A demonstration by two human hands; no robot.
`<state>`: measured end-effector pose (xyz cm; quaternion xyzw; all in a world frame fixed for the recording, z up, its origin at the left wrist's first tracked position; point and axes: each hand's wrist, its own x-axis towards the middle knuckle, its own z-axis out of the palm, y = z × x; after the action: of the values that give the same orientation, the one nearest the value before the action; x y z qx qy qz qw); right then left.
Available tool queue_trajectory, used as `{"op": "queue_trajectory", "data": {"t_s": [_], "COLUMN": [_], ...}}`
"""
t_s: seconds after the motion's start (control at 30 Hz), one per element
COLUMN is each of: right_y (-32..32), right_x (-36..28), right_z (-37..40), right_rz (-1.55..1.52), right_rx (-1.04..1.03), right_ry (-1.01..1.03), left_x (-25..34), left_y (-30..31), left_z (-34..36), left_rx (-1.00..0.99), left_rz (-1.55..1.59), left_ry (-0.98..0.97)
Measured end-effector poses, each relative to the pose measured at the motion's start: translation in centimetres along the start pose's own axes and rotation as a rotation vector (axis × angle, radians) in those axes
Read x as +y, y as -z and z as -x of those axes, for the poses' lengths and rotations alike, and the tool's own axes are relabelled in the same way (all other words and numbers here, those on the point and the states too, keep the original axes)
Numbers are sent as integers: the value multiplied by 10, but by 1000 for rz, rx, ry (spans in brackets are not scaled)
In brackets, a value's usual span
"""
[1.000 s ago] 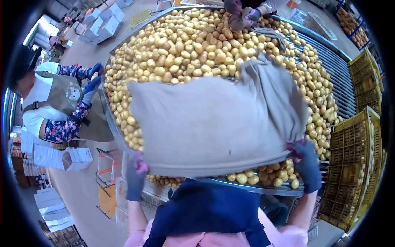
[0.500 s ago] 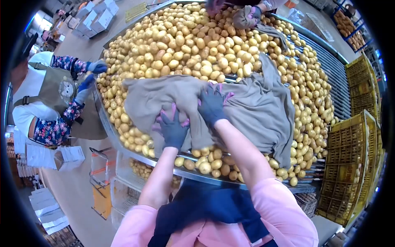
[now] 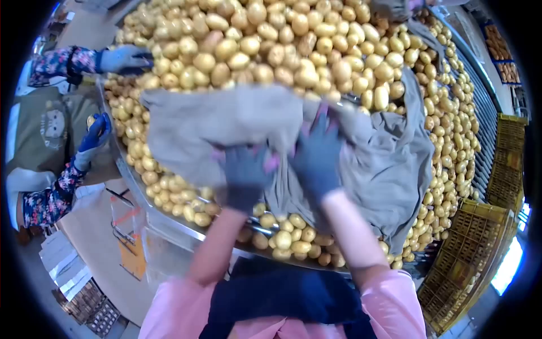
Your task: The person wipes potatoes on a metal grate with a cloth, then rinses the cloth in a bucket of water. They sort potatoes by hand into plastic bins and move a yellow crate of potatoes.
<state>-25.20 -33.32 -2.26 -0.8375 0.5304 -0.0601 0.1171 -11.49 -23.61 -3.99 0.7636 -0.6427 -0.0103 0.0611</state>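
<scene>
A large grey-brown cloth lies rumpled over a heap of potatoes, with folds bunched in its middle. My left hand, in a dark grey glove with pinkish-purple fingertips, rests on the cloth's front part; its fingers are spread and smeared by motion. To its right, my right hand wears a matching glove and presses on the cloth with fingers stretched away from me. Bare potatoes show between my forearms at the metal table edge, beside a glimpse of a shiny roller.
On the left, a co-worker's gloved hand reaches to the heap; their other hand holds a potato. Another person's cloth-covered hand shows at the top. Yellow crates stand right of the metal rollers.
My hands have shifted slightly over the cloth, whose far left part looks more folded over. The view has moved closer. The left co-worker's one hand has reached to the potatoes.
</scene>
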Motion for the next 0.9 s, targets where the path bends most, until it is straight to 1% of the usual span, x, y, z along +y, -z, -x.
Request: {"op": "queue_trajectory", "data": {"t_s": [0.03,0.07,0.1,0.13,0.17,0.2,0.23,0.27,0.3,0.33,0.37,0.43,0.47,0.5,0.53,0.57,0.6,0.63,0.67,0.7,0.73,0.77,0.83,0.87,0.9], "right_y": [-6,-21,4,17,57,35,24,18,18,20,9,6,-8,-21,-20,-11,3,16,26,35,56,79,113,119,123], "right_x": [15,41,50,66,56,91,110,126,132,126,114,90,94,100,95,89,87,85,85,85,86,91,109,121,134], "right_z": [-34,-68,-122,-148,-164,-186,-210,-227,-235,-232,-218,-169,-147,-122,-87,-51,-22,4,26,44,56,68,94,103,110], "right_rz": [60,-2,141,94,86,-26,-30,164,361,183,369,686,416,151,122,96,21,-62,-65,-70,-86,-75,-354,-246,-140], "right_rx": [105,263,345,150,64,265,260,429,607,430,476,157,288,409,327,246,158,67,19,-28,-102,-74,13,83,152], "right_ry": [-11,74,91,107,49,214,208,306,406,219,27,-5,109,220,229,240,274,311,363,405,435,416,295,107,-80], "left_x": [-4,-12,-15,-23,-38,-46,-52,-47,-42,-37,-32,-26,-27,-13,-9,-4,6,12,10,12,8,-1,-11,-17,-23], "left_y": [-6,-17,10,-3,-36,-35,-38,-12,-1,10,1,-25,-59,-40,-48,-31,-19,-2,-8,9,16,9,35,41,45], "left_z": [-35,-74,-132,-151,-162,-180,-199,-214,-219,-225,-216,-200,-181,-161,-138,-115,-95,-74,-52,-31,-15,4,18,22,25], "left_rx": [80,122,-537,-403,238,301,59,-203,-329,-456,-466,-434,247,221,174,3,15,-190,2,-219,-225,-84,-68,-59,-144], "left_rz": [31,173,315,193,341,110,153,260,307,353,331,291,270,345,555,459,287,311,371,360,332,260,317,307,319], "left_ry": [-15,-60,183,103,-70,-118,-46,-52,-61,-63,39,241,-59,-50,-21,-77,-103,-67,-176,-89,-114,-204,-297,-311,-247]}}
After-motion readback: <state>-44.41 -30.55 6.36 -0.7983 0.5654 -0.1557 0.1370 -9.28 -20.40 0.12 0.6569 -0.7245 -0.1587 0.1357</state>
